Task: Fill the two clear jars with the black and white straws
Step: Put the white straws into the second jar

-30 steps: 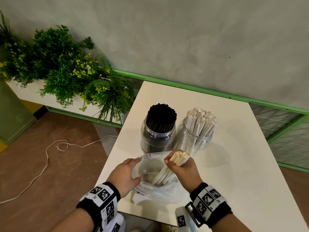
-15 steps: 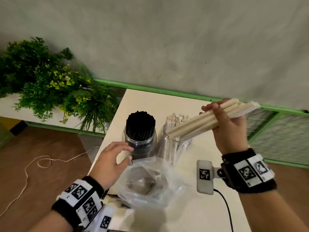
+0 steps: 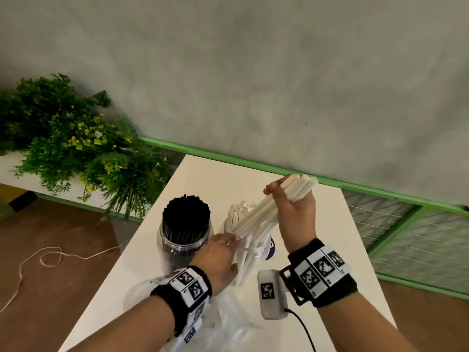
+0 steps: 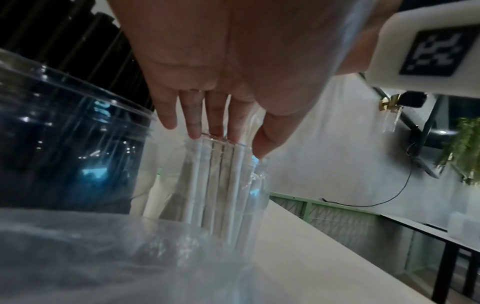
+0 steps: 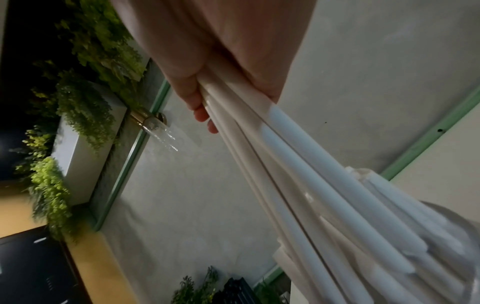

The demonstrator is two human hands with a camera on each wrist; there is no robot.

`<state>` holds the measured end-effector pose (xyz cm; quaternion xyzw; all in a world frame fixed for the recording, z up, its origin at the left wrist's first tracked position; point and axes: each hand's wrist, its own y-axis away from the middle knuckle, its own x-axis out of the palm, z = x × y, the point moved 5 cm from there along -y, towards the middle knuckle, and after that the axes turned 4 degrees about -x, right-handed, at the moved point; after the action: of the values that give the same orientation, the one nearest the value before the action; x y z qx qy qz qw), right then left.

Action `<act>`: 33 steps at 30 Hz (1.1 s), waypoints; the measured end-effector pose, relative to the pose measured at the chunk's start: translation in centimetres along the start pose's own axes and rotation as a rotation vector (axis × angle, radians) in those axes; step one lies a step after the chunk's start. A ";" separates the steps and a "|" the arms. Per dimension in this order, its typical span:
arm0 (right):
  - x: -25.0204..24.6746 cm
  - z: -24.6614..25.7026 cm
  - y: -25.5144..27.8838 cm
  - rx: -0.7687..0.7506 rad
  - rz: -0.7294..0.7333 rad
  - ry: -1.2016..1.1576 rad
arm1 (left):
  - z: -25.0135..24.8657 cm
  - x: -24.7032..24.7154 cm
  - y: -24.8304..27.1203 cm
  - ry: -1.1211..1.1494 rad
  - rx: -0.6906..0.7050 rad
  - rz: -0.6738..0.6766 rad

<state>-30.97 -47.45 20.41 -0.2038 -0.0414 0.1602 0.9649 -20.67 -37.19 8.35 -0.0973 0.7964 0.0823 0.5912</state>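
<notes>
Two clear jars stand side by side on the white table (image 3: 317, 250). The left jar (image 3: 186, 240) is packed with black straws (image 4: 64, 133). The right jar (image 3: 250, 252) holds white straws (image 4: 221, 185). My right hand (image 3: 281, 193) grips a bundle of white straws (image 3: 264, 212) near its upper end, tilted, with the lower ends at the right jar's mouth (image 5: 298, 164). My left hand (image 3: 227, 241) lies against the right jar, with its straight fingers (image 4: 194, 127) touching the rim. A clear plastic bag (image 3: 225, 323) lies in front of the jars.
Green plants (image 3: 76, 148) in a white planter stand left of the table. A green rail (image 3: 228, 158) runs along the grey wall behind. A white cord (image 3: 45, 257) lies on the brown floor. A purple object (image 3: 270, 250) shows behind the right jar.
My right hand lifted the white bundle out of the bag, swung it up and brought its lower ends down to the right jar. My left hand left the bag and reached the jar's rim.
</notes>
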 end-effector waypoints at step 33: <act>0.0 -8.2 1.6 -0.473 0.497 0.776 | 1.2 -3.1 -2.8 0.614 -0.164 -0.229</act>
<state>-30.27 -49.24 12.24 -0.4644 0.3341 0.2836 0.7696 -18.02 -39.41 10.89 -0.2534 0.9120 0.0462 0.3192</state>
